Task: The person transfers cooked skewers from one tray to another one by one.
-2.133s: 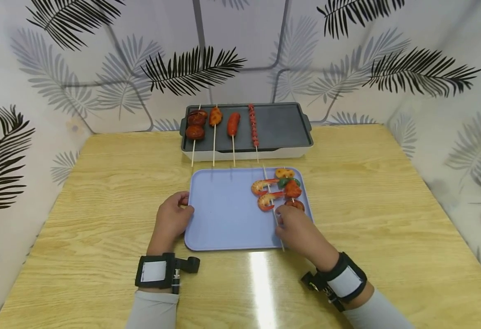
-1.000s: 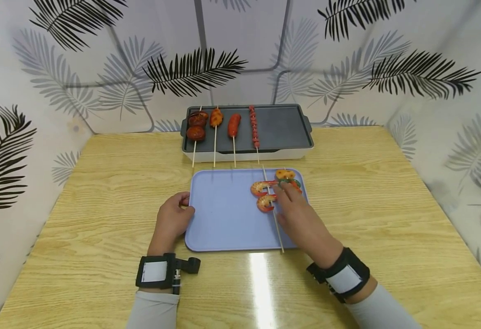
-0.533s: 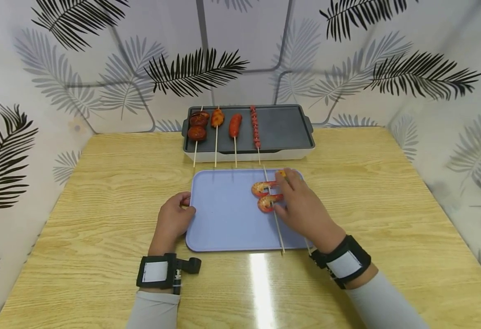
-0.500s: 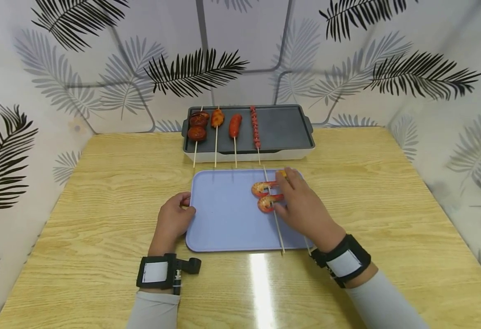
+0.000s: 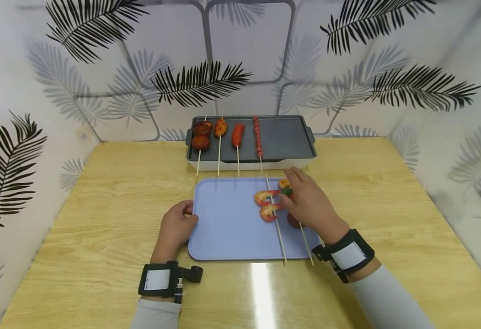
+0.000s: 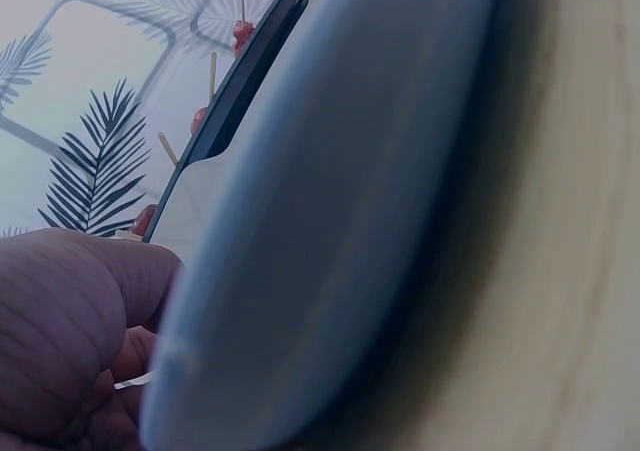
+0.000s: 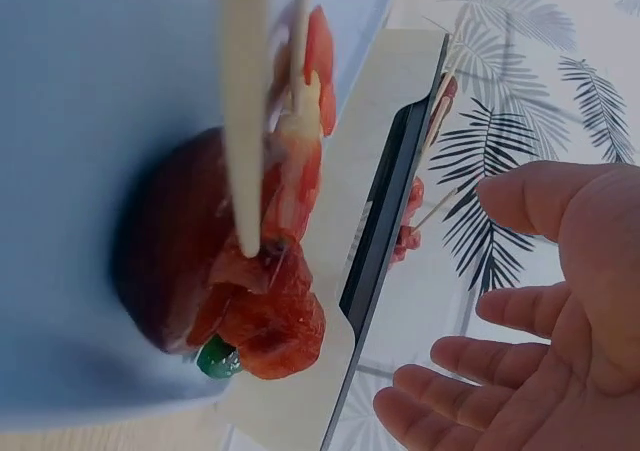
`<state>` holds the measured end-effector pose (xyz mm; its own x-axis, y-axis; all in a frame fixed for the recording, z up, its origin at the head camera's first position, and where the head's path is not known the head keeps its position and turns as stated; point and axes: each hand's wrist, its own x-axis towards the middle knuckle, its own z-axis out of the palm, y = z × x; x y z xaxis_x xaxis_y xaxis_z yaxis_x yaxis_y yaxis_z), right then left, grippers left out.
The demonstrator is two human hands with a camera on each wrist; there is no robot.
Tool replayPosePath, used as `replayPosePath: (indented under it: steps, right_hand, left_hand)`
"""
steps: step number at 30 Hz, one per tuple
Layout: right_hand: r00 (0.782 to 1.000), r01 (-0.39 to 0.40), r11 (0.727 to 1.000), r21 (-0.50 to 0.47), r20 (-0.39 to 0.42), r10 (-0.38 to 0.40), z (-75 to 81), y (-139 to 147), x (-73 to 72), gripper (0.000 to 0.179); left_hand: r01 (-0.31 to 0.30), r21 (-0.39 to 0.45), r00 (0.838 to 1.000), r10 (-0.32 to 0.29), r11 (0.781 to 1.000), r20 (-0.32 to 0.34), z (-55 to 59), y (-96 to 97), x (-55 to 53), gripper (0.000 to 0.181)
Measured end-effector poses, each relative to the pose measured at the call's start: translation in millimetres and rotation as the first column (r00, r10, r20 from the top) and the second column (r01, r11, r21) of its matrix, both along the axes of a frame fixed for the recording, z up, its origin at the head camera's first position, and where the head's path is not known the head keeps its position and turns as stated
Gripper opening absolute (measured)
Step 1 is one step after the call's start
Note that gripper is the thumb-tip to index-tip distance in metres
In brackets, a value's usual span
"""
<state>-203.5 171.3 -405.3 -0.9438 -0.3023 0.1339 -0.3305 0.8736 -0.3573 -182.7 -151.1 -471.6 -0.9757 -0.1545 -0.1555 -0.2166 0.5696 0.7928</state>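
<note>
My left hand [image 5: 176,226] grips the left rim of a pale blue tray [image 5: 228,228], its thumb at the edge. In the left wrist view the thumb [image 6: 130,271] lies against the blurred tray wall. My right hand [image 5: 312,205] is over the tray's right side with fingers spread, holding nothing. Under it lies a mixed skewer [image 5: 305,237] with a yellow piece, green pepper, red-orange chunk and brown round slice, partly hidden; the right wrist view shows its red-orange chunk [image 7: 275,321] apart from the fingers. Just left lies a shrimp skewer [image 5: 268,213] with two shrimps.
Behind the tray stands a dark grill plate [image 5: 285,137] on a white base. Across its left and middle lie a brown round-piece skewer [image 5: 200,142], an orange-brown meat skewer [image 5: 221,128], a sausage skewer [image 5: 237,135] and a thin red-piece skewer [image 5: 258,137]. Leaf-patterned cloth surrounds the wooden table [image 5: 129,192].
My right hand has let go of the shrimp skewer's stick, moved right and away from me over the mixed skewer, and spread its fingers. The left hand stays on the tray; the head view tilts slightly.
</note>
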Motion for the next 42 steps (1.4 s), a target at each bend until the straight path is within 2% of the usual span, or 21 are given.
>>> replayPosePath:
  steps: [7, 14, 25, 30, 36, 42]
  right_hand:
    - [0.999, 0.034, 0.985, -0.168, 0.024, -0.030, -6.2, 0, -3.0, 0.056]
    - [0.989, 0.116, 0.951, -0.287, 0.119, -0.085, -5.4, -3, -14.1, 0.047]
    - [0.984, 0.138, 0.916, -0.376, 0.160, -0.082, -5.8, -13, -32.5, 0.038]
    - [0.974, 0.185, 0.894, -0.408, 0.200, -0.111, -7.2, -18, -38.4, 0.040]
    - [0.961, 0.224, 0.852, -0.473, 0.255, -0.111, -8.8, -26, -47.8, 0.038]
    - [0.937, 0.281, 0.777, -0.563, 0.337, -0.094, -4.9, -34, -56.3, 0.039]
  left_hand:
    - [0.006, 0.001, 1.000, -0.006, 1.000, -0.001, -8.9, 2.2, 3.9, 0.044]
    - [-0.007, 0.000, 1.000, 0.007, 1.000, -0.005, -12.6, 3.8, 4.7, 0.044]
    - [0.006, -0.003, 1.000, -0.006, 1.000, -0.024, -13.6, 4.8, 7.0, 0.043]
    - [-0.004, 0.003, 0.999, 0.004, 1.000, -0.033, -13.7, 5.2, 6.5, 0.042]
    - [-0.004, 0.001, 0.999, 0.004, 1.000, -0.039, -10.9, 2.1, 3.2, 0.043]
    - [-0.013, -0.001, 0.999, 0.013, 1.000, -0.049, -4.4, -0.3, -1.1, 0.042]
